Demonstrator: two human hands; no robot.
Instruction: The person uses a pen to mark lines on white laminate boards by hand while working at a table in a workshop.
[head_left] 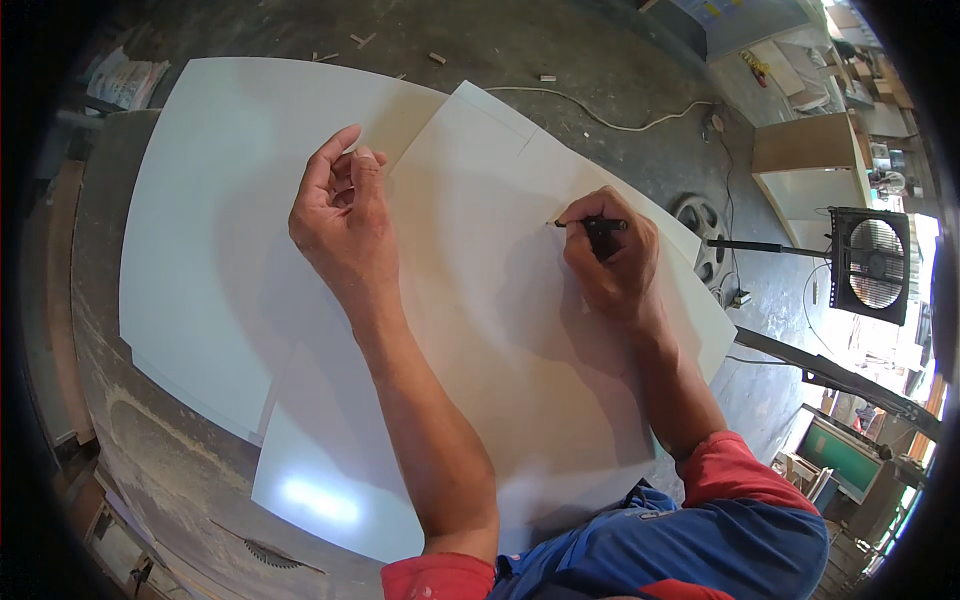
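Two large white sheets lie under my hands, the upper sheet (450, 400) overlapping the lower sheet (220, 200) at the left. Faint pencil-like lines run near the upper sheet's far corner. My right hand (615, 255) is closed around a slim black pen (590, 224), its tip pointing left, low over the upper sheet; I cannot tell whether it touches. My left hand (345, 195) is raised above the sheets near their overlapping edge, fingers loosely curled and apart, with nothing visible in it.
The sheets rest on a worn saw table (130, 400) with a round saw blade (270, 555) showing through a slot at the near left. A black fan (875, 262) on a pole and an open wooden cabinet (815, 170) stand right. A pale cable (600, 118) crosses the floor.
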